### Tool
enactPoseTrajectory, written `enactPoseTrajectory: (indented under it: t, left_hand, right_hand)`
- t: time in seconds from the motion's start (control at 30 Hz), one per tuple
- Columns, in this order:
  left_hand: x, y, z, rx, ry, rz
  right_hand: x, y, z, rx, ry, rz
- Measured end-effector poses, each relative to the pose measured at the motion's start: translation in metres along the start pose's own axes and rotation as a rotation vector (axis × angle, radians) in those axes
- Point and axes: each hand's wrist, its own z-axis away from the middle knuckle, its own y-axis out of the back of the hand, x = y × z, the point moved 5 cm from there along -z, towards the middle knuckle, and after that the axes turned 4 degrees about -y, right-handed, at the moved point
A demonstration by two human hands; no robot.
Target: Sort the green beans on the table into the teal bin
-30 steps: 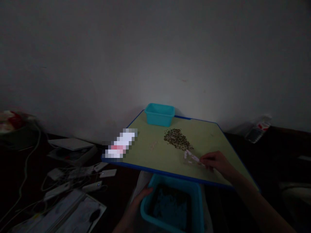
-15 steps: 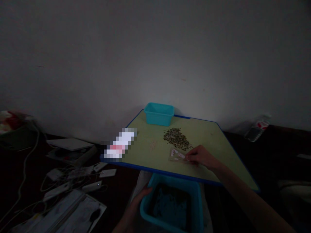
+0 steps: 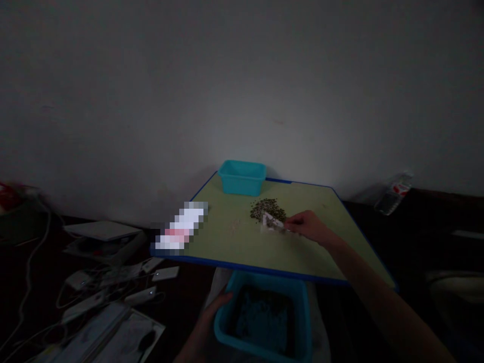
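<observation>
My right hand [image 3: 308, 227] pinches a small clear, glossy plastic piece [image 3: 273, 223], maybe a card or flat bag; I cannot tell which. The plastic is at the near edge of a heap of small dark and pale grains [image 3: 266, 207] on the table and hides part of it. Lower down, my left hand [image 3: 212, 317] is wrapped round the left side of a blue plastic tub [image 3: 308, 322] below the table's front edge. Dark bits lie on the tub's bottom. Most of the left fingers are hidden.
The pale green table [image 3: 321, 257] has a blue rim. At its back stands another blue tub [image 3: 242, 185]; a blurred bright phone-like screen [image 3: 183, 224] lies left. Power strips and cables [image 3: 139, 295] are on the floor at left, a plastic bottle [image 3: 394, 194] at right.
My right hand has moved forward with the plastic piece, up to the grain heap. The heap's near right part looks pushed in and more compact. My left hand stays on the tub.
</observation>
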Motion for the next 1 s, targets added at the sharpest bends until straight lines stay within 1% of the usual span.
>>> enactPoseTrajectory:
  t: [0.07, 0.13, 0.23, 0.33, 0.4, 0.5, 0.73, 0.87, 1.0]
  left_hand:
    - [-0.003, 0.0, -0.002, 0.022, 0.013, 0.023]
    - [-0.007, -0.001, -0.004, 0.027, 0.017, 0.041]
    - [-0.009, -0.002, -0.006, -0.001, -0.008, 0.042]
    - [-0.009, 0.0, -0.005, 0.011, -0.011, 0.005]
    - [-0.008, 0.0, -0.003, 0.019, 0.002, -0.004]
    - [-0.008, -0.002, 0.0, 0.01, 0.023, -0.005]
    - [-0.008, -0.006, 0.001, 0.026, 0.004, -0.002]
    - [-0.007, -0.007, 0.004, 0.031, 0.018, -0.022]
    - [-0.005, -0.006, 0.003, 0.019, 0.008, -0.036]
  right_hand:
    - [0.012, 0.015, 0.004, 0.161, 0.073, 0.115]
    - [0.022, 0.017, 0.005, 0.283, 0.112, 0.172]
    - [0.028, 0.004, 0.002, 0.35, 0.163, 0.233]
    - [0.026, -0.008, 0.002, 0.396, 0.197, 0.27]
    - [0.024, -0.012, 0.004, 0.412, 0.199, 0.283]
    - [0.023, -0.015, 0.008, 0.393, 0.202, 0.284]
    - [0.023, -0.017, 0.013, 0.399, 0.235, 0.258]
    - [0.019, -0.019, 0.015, 0.363, 0.242, 0.261]
    - [0.017, -0.017, 0.016, 0.395, 0.221, 0.251]
